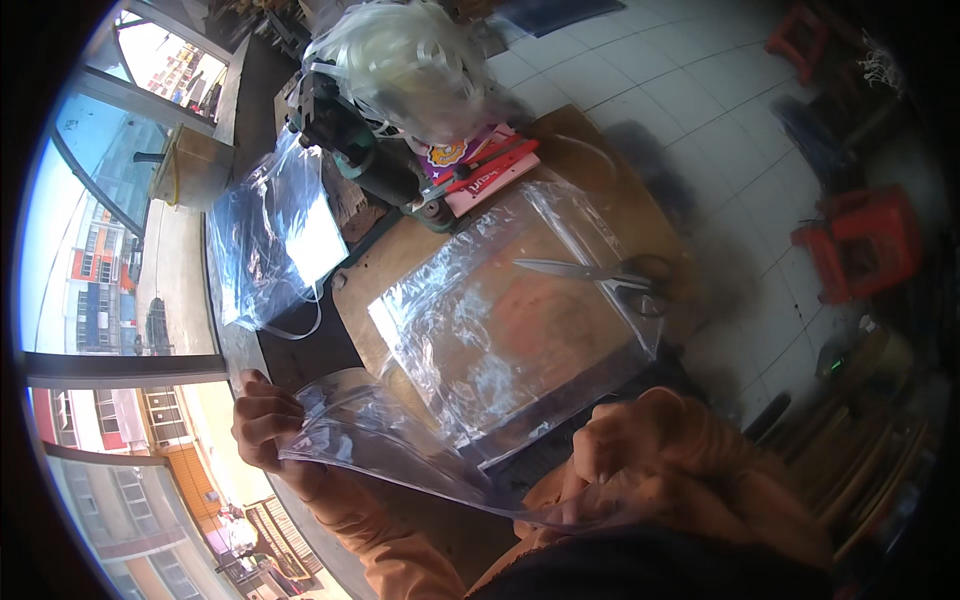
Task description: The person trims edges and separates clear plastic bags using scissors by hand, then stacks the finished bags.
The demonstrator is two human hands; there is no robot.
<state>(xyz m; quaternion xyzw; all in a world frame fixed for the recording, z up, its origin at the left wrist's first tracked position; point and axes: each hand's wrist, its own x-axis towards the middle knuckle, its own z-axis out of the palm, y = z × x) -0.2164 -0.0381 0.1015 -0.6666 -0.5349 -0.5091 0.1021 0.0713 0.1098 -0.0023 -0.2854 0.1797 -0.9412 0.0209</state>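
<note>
A strip-like piece of clear plastic sheet (400, 452) stretches between my two hands, above the near edge of the table. My left hand (267, 425) pinches its left end, fingers curled over the edge. At the other end, close to my body, my right hand (625, 440) has its fingers closed on the plastic; part of that grip is in shadow. Beyond my hands, a larger clear plastic bag or sheet (500, 320) lies flat on the brown tabletop. Scissors (600, 275) with dark handles rest on its right part, blades pointing left.
A green sewing-type machine (370, 160) stands at the back left, beside a bundle of whitish strips (410, 65). Red-handled scissors (485, 165) lie on a pink packet (495, 190). Stacked clear plastic (275, 240) sits by the window. A red stool (860, 245) stands on the tiled floor.
</note>
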